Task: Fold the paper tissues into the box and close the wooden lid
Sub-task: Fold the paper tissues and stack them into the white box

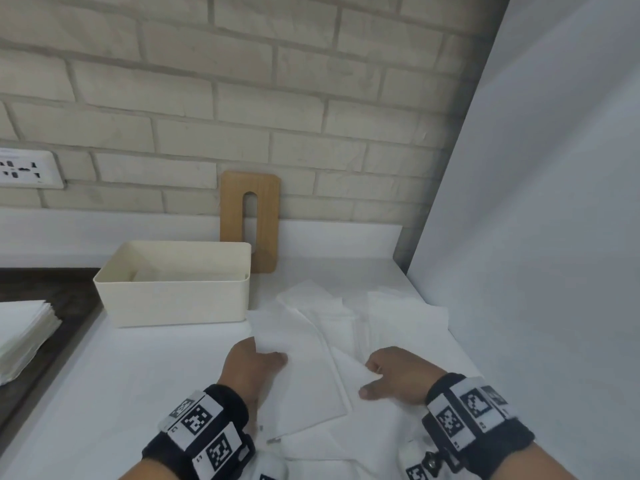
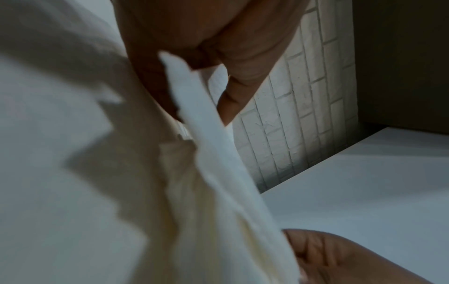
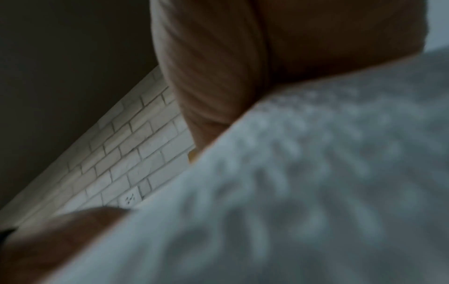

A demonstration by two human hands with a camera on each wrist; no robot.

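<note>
On the white desk (image 1: 145, 375) right in front of you lies the tissue (image 1: 304, 382) you're working, part folded, on top of a loose spread of other tissues (image 1: 391, 317). Your left hand (image 1: 247, 363) has its fingers curled under the left edge with the thumb on top, pinching it; the left wrist view shows that edge caught between thumb and fingers (image 2: 233, 103). Your right hand (image 1: 394, 375) pinches the right edge the same way, so I'd say you're holding both sides to keep the fold square. Behind and to the left, the cream box (image 1: 173, 306) stands open on the desk, and something pale already lies flat inside, likely tissues. The wooden lid (image 1: 265, 202) leans upright against the brick wall (image 1: 242, 98) just behind the box, out of your way until filling is done. At far left, another stack of tissues (image 1: 20, 337) waits.
</note>
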